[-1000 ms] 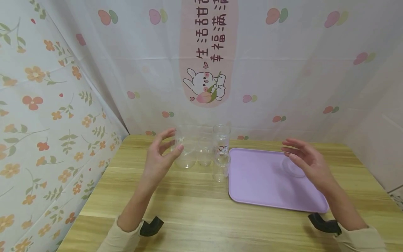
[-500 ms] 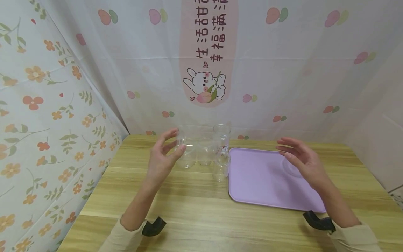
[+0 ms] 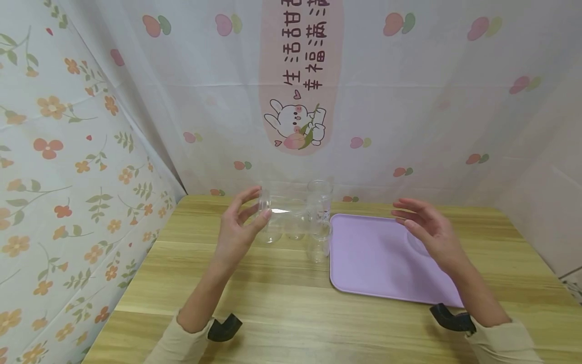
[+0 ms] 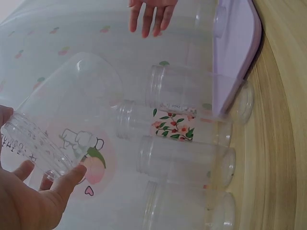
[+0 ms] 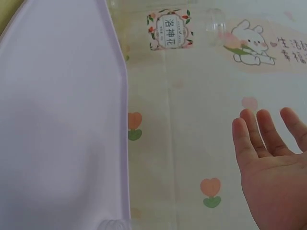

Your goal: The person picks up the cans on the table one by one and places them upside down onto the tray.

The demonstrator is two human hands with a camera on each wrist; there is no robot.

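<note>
Left hand [image 3: 238, 230] has shifted slightly right, curled round the ridged neck of a tilted clear jar [image 4: 72, 108]; right hand [image 3: 429, 235] has drifted left, fingers relaxed, holding nothing. Looks early: one clear round piece [image 3: 414, 245] is on the tray [image 3: 364, 258], that jar hangs in midair, four smooth see-through cylinders [image 4: 187, 160], one with a floral label [image 4: 172, 125], stand on the wood-grain tabletop [image 3: 273, 313]. Tray is lilac, matte, round-cornered, raised rim.
</note>
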